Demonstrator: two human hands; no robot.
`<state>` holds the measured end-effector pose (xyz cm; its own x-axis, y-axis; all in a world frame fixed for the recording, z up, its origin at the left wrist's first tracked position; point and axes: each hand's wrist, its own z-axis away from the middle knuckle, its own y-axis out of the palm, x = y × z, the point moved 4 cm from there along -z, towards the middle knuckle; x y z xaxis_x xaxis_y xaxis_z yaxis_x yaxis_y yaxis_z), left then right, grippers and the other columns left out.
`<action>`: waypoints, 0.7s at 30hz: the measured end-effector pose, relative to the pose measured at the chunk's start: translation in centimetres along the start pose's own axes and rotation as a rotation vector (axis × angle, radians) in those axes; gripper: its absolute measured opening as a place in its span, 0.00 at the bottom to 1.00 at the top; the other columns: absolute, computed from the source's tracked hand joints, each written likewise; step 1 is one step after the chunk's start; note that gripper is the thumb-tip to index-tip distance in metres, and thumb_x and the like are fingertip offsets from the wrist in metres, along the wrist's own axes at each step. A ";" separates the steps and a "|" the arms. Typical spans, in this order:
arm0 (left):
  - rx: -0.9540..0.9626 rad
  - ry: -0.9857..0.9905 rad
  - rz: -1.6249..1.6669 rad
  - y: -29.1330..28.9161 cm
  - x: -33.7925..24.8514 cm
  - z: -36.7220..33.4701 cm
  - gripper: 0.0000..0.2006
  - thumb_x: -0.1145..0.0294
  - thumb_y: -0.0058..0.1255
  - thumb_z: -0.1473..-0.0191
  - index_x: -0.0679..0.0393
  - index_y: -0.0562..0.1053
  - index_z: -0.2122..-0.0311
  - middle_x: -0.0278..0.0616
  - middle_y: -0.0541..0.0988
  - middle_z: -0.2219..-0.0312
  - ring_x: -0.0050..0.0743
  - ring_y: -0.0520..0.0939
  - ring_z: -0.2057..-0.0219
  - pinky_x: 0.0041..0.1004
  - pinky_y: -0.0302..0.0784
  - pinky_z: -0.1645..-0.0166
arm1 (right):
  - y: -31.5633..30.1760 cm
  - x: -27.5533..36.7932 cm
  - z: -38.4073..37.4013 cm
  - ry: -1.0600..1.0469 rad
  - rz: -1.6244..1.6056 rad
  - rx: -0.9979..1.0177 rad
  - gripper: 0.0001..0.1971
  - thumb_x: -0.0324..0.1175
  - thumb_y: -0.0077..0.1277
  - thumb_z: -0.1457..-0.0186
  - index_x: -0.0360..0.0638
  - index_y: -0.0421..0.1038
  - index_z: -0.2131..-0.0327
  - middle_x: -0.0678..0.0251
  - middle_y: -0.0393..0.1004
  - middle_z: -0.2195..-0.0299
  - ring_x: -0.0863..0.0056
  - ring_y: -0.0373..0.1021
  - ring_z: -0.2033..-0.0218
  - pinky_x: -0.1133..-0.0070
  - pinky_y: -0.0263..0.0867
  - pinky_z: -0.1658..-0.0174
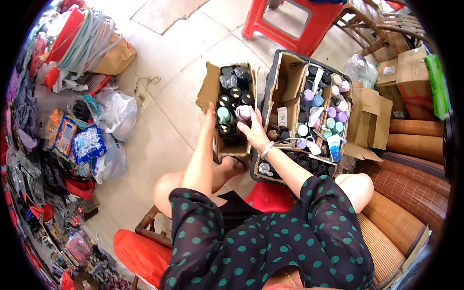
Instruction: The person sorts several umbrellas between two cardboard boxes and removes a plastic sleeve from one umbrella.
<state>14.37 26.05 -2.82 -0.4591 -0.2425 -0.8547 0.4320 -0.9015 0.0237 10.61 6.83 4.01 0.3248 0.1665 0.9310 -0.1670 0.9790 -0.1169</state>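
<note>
A narrow cardboard box stands on the floor in front of me, its flap folded out to the left. Inside it are upright black cylinders with rounded tops, a mint-green one and a pale pink one; whether they are bottles or folded umbrellas I cannot tell. My left hand presses along the box's left wall, its fingertips partly hidden. Gripping the right wall is my right hand, thumb over the inside near the pink cylinder.
Right of the box is a large dark case with cardboard dividers and many pastel and black cylinders. A red stool stands beyond. Rolled bamboo mats and cartons line the right; plastic bags and packaged goods crowd the left.
</note>
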 end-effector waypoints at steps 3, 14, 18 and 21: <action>0.004 0.104 0.080 1.8 -1.0 0.4 0.18 0.54 0.52 0.48 0.59 0.74 0.61 0.28 0.75 0.73 0.16 0.68 0.76 0.24 0.64 0.71 | -1.4 0.4 0.0 -0.037 -0.185 -0.006 0.36 0.40 0.52 0.49 0.39 0.48 0.41 0.47 0.35 0.38 0.62 0.35 0.36 0.74 0.32 0.37; -0.004 0.127 -0.037 0.8 -3.0 2.2 0.17 0.64 0.54 0.50 0.54 0.65 0.56 0.34 0.74 0.62 0.18 0.72 0.62 0.22 0.63 0.63 | -11.5 1.3 7.3 -0.148 0.095 -0.142 0.16 0.27 0.49 0.48 0.40 0.68 0.54 0.63 0.70 0.57 0.76 0.68 0.58 0.82 0.63 0.56; -0.212 0.357 0.066 1.1 -5.8 5.3 0.17 0.73 0.53 0.53 0.60 0.63 0.58 0.42 0.72 0.62 0.31 0.72 0.60 0.29 0.66 0.55 | -16.9 0.1 9.3 -0.092 0.325 -0.326 0.17 0.29 0.52 0.51 0.38 0.69 0.55 0.61 0.71 0.59 0.74 0.69 0.63 0.80 0.66 0.60; -0.296 0.865 -0.495 3.6 -9.4 11.7 0.13 0.75 0.51 0.53 0.61 0.67 0.60 0.40 0.71 0.63 0.32 0.72 0.60 0.31 0.65 0.54 | -19.0 -1.0 8.8 0.005 0.465 -0.265 0.15 0.33 0.52 0.50 0.40 0.72 0.58 0.64 0.75 0.70 0.75 0.71 0.70 0.80 0.67 0.65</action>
<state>11.16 20.92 11.38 0.0260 0.5762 -0.8169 0.5740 -0.6776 -0.4597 5.24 -12.99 8.40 0.2769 0.5900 0.7584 -0.0535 0.7975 -0.6009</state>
